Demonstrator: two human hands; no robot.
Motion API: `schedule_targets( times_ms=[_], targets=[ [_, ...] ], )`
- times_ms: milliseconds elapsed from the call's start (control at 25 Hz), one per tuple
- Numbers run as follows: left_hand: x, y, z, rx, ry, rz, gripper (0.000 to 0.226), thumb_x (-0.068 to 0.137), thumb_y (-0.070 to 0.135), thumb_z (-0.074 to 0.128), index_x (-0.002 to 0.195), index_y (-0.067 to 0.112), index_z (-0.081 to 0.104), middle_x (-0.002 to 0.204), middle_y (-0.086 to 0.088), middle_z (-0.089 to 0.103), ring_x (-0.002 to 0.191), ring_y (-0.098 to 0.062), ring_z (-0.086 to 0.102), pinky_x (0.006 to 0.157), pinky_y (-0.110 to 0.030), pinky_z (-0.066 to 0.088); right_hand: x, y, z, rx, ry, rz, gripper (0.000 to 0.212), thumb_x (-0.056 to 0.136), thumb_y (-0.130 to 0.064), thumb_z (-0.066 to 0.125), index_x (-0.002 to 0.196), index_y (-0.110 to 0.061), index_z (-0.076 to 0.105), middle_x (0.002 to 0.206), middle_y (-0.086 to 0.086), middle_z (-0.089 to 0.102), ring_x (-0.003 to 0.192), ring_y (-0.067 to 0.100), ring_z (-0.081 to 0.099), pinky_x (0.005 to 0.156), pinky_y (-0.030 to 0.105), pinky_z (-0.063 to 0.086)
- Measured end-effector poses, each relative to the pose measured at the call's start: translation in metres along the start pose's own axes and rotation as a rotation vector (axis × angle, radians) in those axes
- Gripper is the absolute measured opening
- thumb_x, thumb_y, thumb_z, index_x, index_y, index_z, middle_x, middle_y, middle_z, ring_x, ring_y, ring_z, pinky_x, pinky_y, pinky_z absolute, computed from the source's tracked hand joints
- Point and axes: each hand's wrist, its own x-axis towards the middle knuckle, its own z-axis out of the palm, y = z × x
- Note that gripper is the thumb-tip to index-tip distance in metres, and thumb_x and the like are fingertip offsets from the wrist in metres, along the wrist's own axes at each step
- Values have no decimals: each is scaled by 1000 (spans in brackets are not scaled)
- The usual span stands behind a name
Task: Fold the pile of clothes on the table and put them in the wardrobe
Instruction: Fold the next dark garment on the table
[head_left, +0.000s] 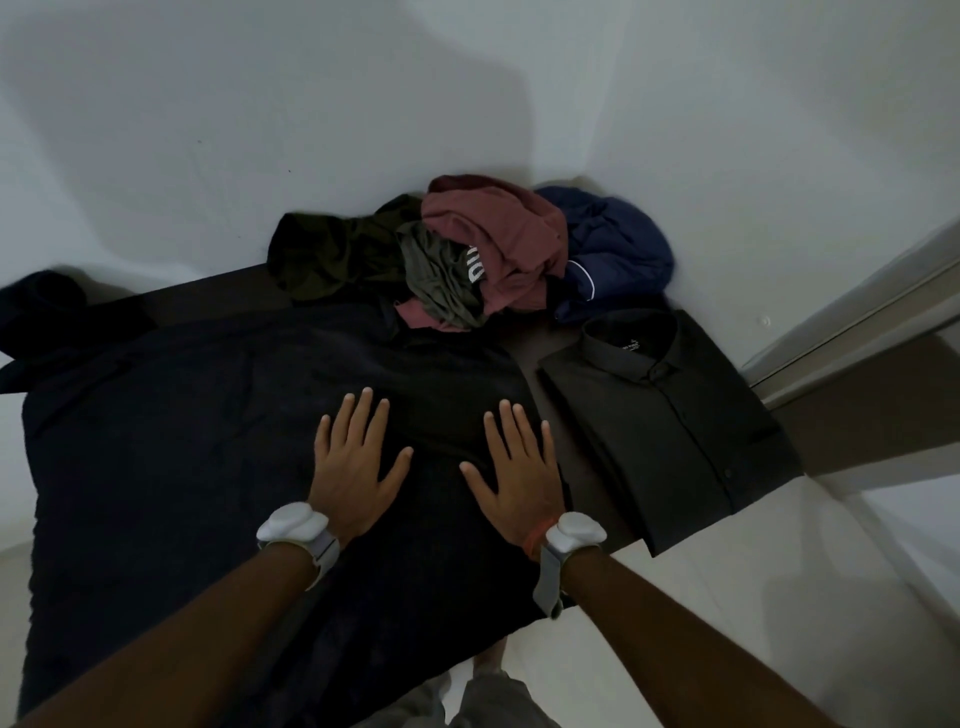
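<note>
Your dark garment (208, 441) lies spread across the table (524, 345), its near edge hanging over the front, and both your hands press flat on it: the left hand (358, 462) and the right hand (519, 467) side by side near its right edge, fingers straight and spread, grasping nothing. Judged from this, you are smoothing the cloth before a fold, and the job is at an early stage. One dark buttoned shirt (670, 426) sits folded just to the right, collar up, one corner over the table's edge. The pile (467, 249) waits unfolded against the wall at the back: a black piece (332, 249), a grey-green piece (441, 280), a maroon piece (498, 223) and a navy piece (613, 254), tumbled together. Nothing shows as put away. The light is dim, so the spread garment's shape, sleeves and seams are hard to make out, as is a dark lump (47, 306) at the far left. The pale frame (857, 312) at the right edge may belong to the wardrobe; you cannot tell from here.
</note>
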Motion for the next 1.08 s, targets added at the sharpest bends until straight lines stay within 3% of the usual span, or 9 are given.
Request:
schedule_targets(
  times_ms=[200, 360, 440, 600, 720, 880, 1000, 1080],
  targets=[
    [82, 21, -5, -66, -41, 132, 72, 97, 57, 31, 152, 12, 41, 161, -9, 35, 151, -28, 26, 122, -52, 21, -6, 1, 2, 35, 82, -5, 67, 104, -56, 38, 155, -12, 38, 165, 9, 25, 156, 21, 14, 123, 54, 17],
    [140, 33, 1, -50, -261, 198, 87, 88, 67, 15, 151, 13, 42, 157, -9, 41, 147, -29, 33, 120, -50, 23, -9, 4, 8, 68, 75, 21, 64, 104, -52, 42, 154, -13, 39, 166, 6, 24, 155, 20, 14, 122, 51, 21],
    [156, 33, 10, -12, -296, 262, 86, 88, 67, 14, 151, 15, 42, 156, -8, 41, 144, -30, 35, 118, -52, 25, -7, 3, 5, 74, 64, 28, 65, 103, -52, 42, 155, -13, 38, 166, 6, 24, 156, 19, 13, 123, 50, 20],
    [183, 21, 25, 83, -179, 358, 62, 93, 44, 28, 140, 13, 55, 138, -12, 58, 124, -35, 55, 98, -55, 42, -9, 2, 2, 92, 60, 33, 64, 104, -52, 41, 154, -12, 39, 166, 6, 23, 156, 19, 12, 124, 51, 18],
    [198, 11, 26, 154, -93, 442, 55, 87, 34, 35, 130, 10, 61, 126, -14, 64, 112, -37, 61, 89, -54, 46, -8, 2, 1, 89, 65, 67, 64, 104, -50, 41, 155, -12, 37, 166, 6, 23, 156, 19, 12, 124, 52, 17],
    [200, 17, 30, 157, 93, 441, 46, 85, 34, 50, 121, 7, 62, 122, -14, 61, 111, -39, 57, 100, -59, 36, -7, 2, 0, 85, 56, 75, 68, 102, -51, 43, 157, -12, 32, 167, 8, 19, 156, 21, 10, 124, 51, 18],
    [215, 30, 26, 180, 127, 339, 62, 77, 50, 59, 125, 11, 61, 129, -15, 58, 123, -38, 48, 111, -61, 23, -7, 4, 0, 75, 43, 65, 71, 102, -53, 44, 158, -12, 30, 168, 8, 16, 156, 22, 9, 124, 50, 18],
    [233, 32, 19, 216, 136, 329, 59, 69, 40, 66, 119, 9, 68, 120, -18, 64, 119, -41, 51, 115, -60, 22, -8, 4, 0, 75, 32, 68, 71, 102, -53, 43, 158, -12, 29, 168, 7, 15, 156, 22, 8, 125, 50, 16]
  ],
)
